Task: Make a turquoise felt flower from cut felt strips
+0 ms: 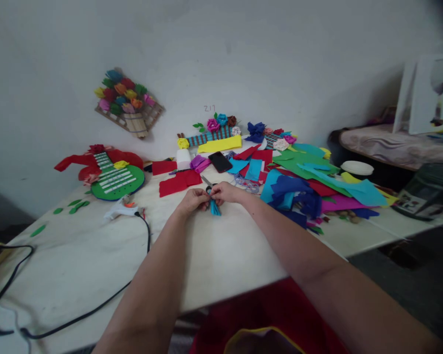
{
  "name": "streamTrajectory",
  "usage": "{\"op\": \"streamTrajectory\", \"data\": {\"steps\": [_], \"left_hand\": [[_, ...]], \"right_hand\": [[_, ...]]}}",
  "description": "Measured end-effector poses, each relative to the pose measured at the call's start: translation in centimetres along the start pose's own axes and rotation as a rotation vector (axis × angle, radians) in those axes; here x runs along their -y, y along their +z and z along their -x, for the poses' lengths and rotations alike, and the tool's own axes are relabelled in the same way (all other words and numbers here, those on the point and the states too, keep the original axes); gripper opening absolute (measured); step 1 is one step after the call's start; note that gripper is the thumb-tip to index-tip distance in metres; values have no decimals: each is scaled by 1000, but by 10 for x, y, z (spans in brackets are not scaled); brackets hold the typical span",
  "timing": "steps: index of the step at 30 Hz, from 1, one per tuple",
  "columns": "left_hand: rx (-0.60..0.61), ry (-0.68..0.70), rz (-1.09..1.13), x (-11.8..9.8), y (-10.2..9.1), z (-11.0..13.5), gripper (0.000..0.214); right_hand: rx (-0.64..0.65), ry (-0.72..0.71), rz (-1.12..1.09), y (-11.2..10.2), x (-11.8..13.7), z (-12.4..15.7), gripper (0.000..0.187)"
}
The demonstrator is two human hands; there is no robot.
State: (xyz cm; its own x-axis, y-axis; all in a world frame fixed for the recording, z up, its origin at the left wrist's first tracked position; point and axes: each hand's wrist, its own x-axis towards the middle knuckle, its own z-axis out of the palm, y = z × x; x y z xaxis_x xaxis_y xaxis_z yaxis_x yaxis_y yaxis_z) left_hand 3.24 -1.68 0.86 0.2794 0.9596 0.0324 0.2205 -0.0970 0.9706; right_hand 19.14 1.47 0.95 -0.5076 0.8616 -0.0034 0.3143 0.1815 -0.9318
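the person's two hands meet in the middle of the table (214, 260). the left hand (194, 200) and the right hand (225, 192) are close together, almost touching. both pinch a small bit of blue paper (215, 208) between their fingers. the fingers are shut tight on it from both sides. the blue paper hangs down from the fingers and its end sits just over the table top.

right behind the hands lie scissors (207, 183), flat on the table. a red sheet (180, 182) lies just past them, a bit to the left. a black phone (220, 162) lies farther back.

off to the left is a white glue gun (120, 210) with a black cord (147, 236) that runs over the table. near it is a round green craft (116, 182) with white stripes.

on the right is a big pile of coloured paper (306, 187), blue, green, red and pink, well apart from the hands. a basket of paper flowers (129, 103) hangs on the wall.
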Motion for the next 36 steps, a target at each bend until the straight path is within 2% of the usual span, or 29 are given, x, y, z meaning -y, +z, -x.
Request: {"op": "streamTrajectory", "data": {"steps": [6,14,21,31,36], "left_hand": [[-10,-31,34,1,-1,-1,18],[-21,-41,35,2,-1,-1,22],[-17,-32,13,5,-1,-4,22],[-17,-33,3,3,-1,-2,20],[-28,-23,18,4,-1,-3,22]], "right_hand": [[83,32,-106,-4,-3,0,11],[147,90,-108,-6,6,5,11],[51,55,9,-2,9,6,12],[69,98,-86,-5,10,10,10],[65,65,-33,-3,9,8,8]]}}
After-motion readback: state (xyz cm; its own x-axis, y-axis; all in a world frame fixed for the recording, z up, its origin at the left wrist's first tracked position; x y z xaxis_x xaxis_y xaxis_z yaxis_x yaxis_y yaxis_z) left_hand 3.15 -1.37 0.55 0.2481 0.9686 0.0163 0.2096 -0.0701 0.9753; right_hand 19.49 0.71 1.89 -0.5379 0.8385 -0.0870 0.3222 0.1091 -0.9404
